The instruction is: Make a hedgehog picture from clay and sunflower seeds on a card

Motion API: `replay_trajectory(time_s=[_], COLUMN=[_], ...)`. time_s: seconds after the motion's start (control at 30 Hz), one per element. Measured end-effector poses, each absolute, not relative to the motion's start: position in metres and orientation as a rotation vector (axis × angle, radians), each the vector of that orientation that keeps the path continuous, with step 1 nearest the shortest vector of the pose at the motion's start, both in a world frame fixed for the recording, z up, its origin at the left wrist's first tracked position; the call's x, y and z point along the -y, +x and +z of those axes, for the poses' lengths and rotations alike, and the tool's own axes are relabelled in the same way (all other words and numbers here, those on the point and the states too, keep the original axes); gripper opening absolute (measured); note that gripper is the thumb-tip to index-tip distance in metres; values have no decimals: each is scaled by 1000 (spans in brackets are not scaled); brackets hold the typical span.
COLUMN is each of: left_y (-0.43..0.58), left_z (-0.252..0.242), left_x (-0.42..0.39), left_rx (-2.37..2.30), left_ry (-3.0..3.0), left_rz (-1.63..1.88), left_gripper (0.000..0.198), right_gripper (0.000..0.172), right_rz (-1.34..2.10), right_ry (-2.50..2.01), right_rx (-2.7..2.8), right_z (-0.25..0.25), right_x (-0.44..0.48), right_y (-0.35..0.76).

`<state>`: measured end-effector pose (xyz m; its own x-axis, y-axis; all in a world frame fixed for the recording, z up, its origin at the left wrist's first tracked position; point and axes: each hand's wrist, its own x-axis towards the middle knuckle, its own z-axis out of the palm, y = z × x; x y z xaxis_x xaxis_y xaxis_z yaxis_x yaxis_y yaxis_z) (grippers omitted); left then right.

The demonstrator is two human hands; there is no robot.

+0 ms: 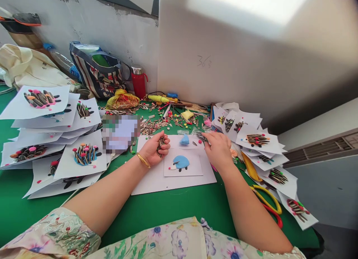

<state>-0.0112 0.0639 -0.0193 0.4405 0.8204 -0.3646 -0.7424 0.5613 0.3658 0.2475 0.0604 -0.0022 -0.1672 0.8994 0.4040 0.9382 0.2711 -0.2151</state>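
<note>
My left hand (154, 149) lies palm up on the green table, fingers curled round a bunch of striped sunflower seeds (160, 142). My right hand (217, 147) rests knuckles up to the right, its fingertips pinched at a few seeds (200, 136) on the white sheet. Between my hands lies a small white card (183, 169) with a blue clay hedgehog body (180, 162) on it. A loose lump of blue clay (184, 140) sits just behind that card.
Finished seed-hedgehog cards are stacked at the left (84, 154) and the right (257, 139). Loose seeds (156, 123) litter the back, by a red flask (138, 82), a striped bag (97, 70) and a yellow glue gun (159, 98). Yellow-and-red scissors (268, 203) lie at right.
</note>
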Motion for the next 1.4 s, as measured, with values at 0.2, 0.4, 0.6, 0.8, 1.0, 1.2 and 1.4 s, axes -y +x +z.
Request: replay_trajectory(time_s=[0.2, 0.4, 0.6, 0.8, 1.0, 1.2, 1.4], left_y=[-12, -11, -6, -6, -10, -11, -10], left_z=[-19, -16, -18, -19, -20, -19, -18], left_x=[-65, -64, -64, -65, -65, -64, -63], left_rx=[-539, -564, -607, -617, -580, -576, -585], left_ry=[170, 194, 237, 231, 221, 227, 232], left_rz=[964, 955, 996, 1007, 974, 960, 963], left_gripper=[29, 31, 28, 30, 29, 32, 35], right_gripper=[21, 17, 17, 16, 13, 8, 19], right_rz=[-67, 99, 91, 167, 298, 654, 800], right_ry=[-1503, -1178, -1152, -1201, -1160, -1356, -1323], right_rx=[2187, 2347, 2437, 2461, 2296, 2131, 2214], right_z=[4, 25, 28, 26, 37, 17, -12], right_x=[-65, -74, -82, -88, -77, -56, -46], right_y=[227, 169, 125, 117, 134, 177, 196])
